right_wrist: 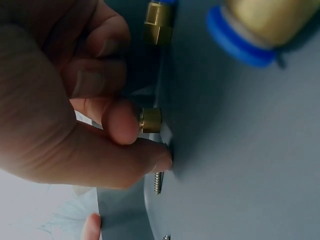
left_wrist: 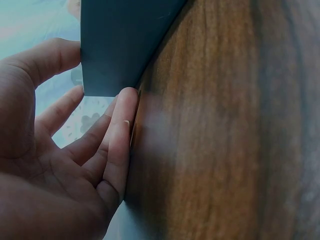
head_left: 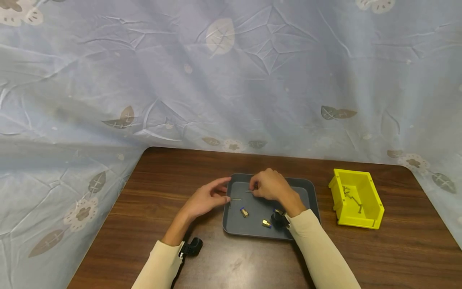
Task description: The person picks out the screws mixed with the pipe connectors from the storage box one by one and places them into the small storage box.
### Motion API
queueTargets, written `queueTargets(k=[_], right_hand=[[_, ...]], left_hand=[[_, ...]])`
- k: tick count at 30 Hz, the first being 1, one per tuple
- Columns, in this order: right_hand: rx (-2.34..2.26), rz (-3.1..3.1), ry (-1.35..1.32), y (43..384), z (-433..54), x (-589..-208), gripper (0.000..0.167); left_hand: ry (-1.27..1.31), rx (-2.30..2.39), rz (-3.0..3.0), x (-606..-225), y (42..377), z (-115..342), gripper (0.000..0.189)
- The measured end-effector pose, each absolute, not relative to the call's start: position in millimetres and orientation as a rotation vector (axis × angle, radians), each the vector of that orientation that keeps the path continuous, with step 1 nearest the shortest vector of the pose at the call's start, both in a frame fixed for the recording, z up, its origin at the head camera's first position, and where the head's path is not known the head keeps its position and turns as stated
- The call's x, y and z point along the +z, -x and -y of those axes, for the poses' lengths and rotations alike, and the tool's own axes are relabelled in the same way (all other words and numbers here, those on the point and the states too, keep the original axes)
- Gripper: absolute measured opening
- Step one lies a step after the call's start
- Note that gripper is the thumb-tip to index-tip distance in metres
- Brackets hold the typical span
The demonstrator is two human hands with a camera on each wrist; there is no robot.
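Note:
My right hand point(head_left: 268, 184) is over the far side of a grey tray point(head_left: 252, 232), thumb and forefinger pinching a screw point(right_wrist: 158, 184). Its threaded end pokes out below the thumb; the rest is hidden. The left hand point(head_left: 205, 199) rests against the tray's left wall, thumb at the rim and fingers point(left_wrist: 129, 102) fairly straight along the outside. Inside the tray, close to the left thumb, lies another screw point(head_left: 236, 199). Brass fittings with blue collars lie about the tray: one at left point(head_left: 244, 212), one nearer the front point(head_left: 266, 223), one partly behind the right wrist point(head_left: 277, 210).
A yellow bin point(head_left: 377, 206) with several screws point(head_left: 351, 196) in it stands on the brown wooden table point(head_left: 173, 172), right of the tray. Patterned cloth point(head_left: 231, 80) hangs behind the table. Each wrist wears a small black camera point(head_left: 193, 247).

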State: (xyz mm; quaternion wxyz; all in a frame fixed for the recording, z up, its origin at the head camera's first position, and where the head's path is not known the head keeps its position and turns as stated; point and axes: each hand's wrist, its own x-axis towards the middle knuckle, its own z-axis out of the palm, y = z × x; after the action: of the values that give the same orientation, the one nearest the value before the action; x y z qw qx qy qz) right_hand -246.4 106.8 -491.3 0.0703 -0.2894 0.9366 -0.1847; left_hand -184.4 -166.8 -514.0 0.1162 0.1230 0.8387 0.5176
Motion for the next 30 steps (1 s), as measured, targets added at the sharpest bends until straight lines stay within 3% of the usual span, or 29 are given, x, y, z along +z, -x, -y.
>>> queueTargets(k=[18, 30], right_hand=[[-0.553, -2.79, 0.938, 243, -119, -498, 0.022], [-0.686, -2.72, 0.942, 240, -125, -496, 0.014]], left_hand=[[-0.37, 1.52, -2.454, -515, 185, 168, 0.07], [-0.373, 1.53, -2.451, -517, 185, 169, 0.07]])
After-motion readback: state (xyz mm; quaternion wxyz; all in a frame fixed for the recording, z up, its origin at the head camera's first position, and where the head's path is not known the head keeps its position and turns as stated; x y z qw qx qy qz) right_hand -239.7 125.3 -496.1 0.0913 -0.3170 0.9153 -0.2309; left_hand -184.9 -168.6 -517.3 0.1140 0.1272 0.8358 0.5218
